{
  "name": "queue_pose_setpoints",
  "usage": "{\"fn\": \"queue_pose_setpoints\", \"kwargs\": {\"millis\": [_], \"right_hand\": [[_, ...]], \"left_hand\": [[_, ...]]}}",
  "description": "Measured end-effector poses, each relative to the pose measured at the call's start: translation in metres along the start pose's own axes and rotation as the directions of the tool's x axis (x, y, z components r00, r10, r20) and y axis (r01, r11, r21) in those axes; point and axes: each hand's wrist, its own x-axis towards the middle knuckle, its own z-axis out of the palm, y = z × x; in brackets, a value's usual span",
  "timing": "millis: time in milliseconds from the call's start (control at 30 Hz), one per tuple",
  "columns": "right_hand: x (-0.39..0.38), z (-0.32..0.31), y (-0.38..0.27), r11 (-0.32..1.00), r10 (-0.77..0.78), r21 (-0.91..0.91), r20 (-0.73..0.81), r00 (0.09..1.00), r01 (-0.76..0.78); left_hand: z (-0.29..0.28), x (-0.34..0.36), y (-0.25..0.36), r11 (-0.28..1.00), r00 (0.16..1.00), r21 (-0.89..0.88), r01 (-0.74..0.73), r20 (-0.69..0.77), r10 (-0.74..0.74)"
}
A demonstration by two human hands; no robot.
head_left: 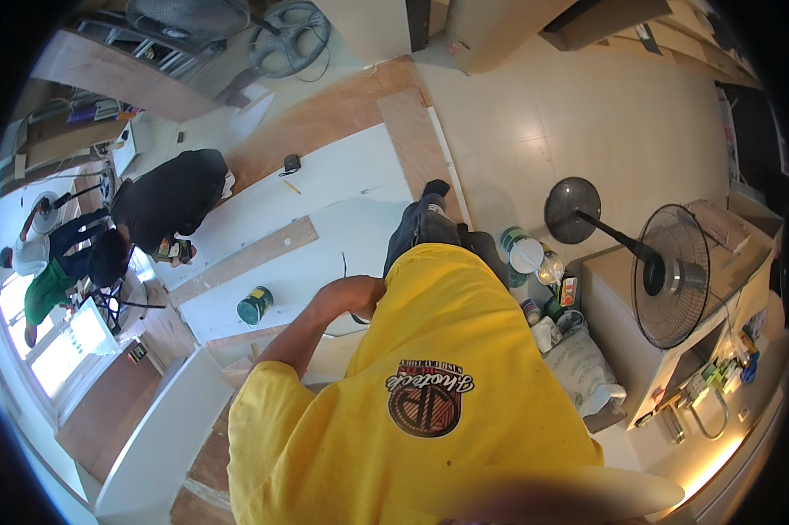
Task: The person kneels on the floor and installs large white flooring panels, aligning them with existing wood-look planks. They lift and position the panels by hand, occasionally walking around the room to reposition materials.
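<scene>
My left hand [361,296] is bent in against the side of my yellow shirt, near the waist. Its fingers are mostly hidden by the shirt and the hand itself, so whether it holds anything does not show. My right hand is out of sight. Beyond my left hand lies a large white panel [359,223] with a narrow wooden strip [252,249] across it. A green can [255,305] stands left of my left forearm. Farther off on the panel are a black tape measure [292,164] and a yellow pencil [292,187].
At the left, a co-worker in dark clothes [171,197] bends over the panel, holding a can [177,251]. A pedestal fan [672,276] lies tilted at right. Beside my legs are a plastic tub [526,256] and a white sack [584,367]. Other people stand near the window.
</scene>
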Motion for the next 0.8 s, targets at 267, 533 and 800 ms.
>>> {"fn": "queue_pose_setpoints", "kwargs": {"millis": [267, 533, 800], "right_hand": [[0.032, -0.017, -0.006, 0.99, -0.075, -0.112, 0.101, 0.992, 0.086], [0.073, -0.032, 0.0, 0.939, -0.168, -0.251, 0.26, 0.951, 0.234], [0.101, -0.049, -0.006, 0.872, -0.201, -0.345, 0.392, 0.898, 0.347]], "left_hand": [[0.05, 0.007, -0.026, 0.977, 0.987, -0.189, -0.095, -0.148, 0.067], [0.103, 0.001, -0.016, 0.963, 0.949, -0.269, -0.03, -0.309, -0.057], [0.192, 0.046, -0.044, 0.878, 0.915, -0.411, -0.245, -0.398, 0.069]]}}
